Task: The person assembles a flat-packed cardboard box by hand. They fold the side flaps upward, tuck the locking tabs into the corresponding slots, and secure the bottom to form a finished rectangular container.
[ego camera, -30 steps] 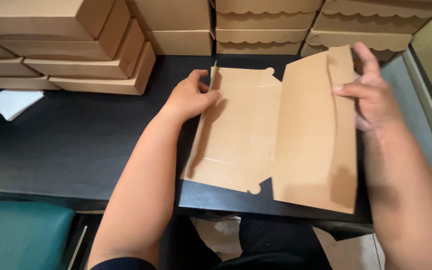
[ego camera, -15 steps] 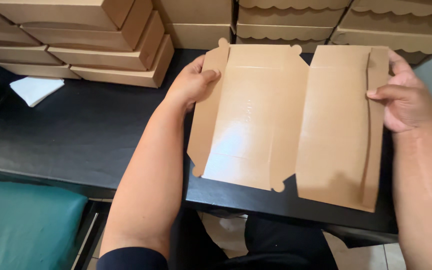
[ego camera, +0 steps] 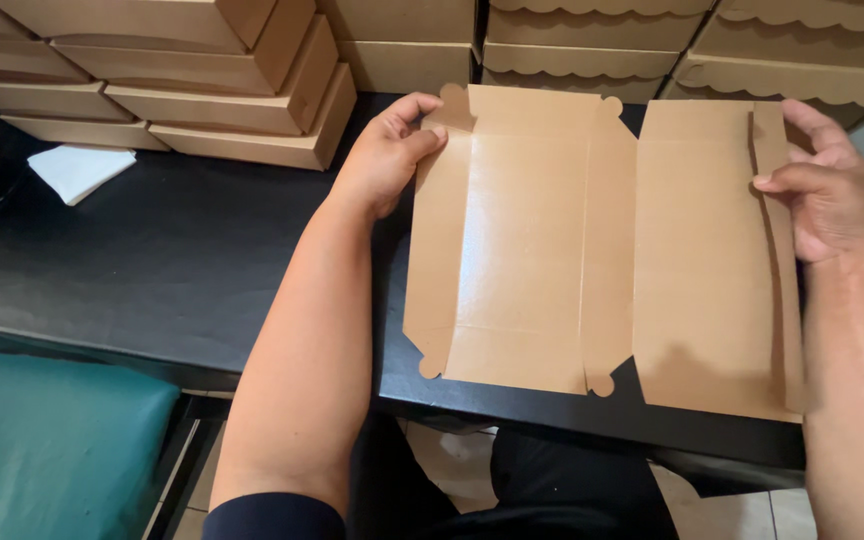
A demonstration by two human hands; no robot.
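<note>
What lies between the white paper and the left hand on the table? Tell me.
Only bare black table separates the white paper from the left hand, as the head view shows.

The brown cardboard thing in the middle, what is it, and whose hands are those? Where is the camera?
The camera sits on a person's head and looks down, so you see their own two arms. The brown thing is a flat cardboard box blank, not folded up yet, lying open on a black table. The left hand pinches its top left corner. The right hand holds the narrow flap at the right edge. Behind them stand stacks of finished brown boxes, some with wavy-edged lids. A white folded paper lies on the left side of the table, and something teal, maybe a seat, sits below the table.
</note>
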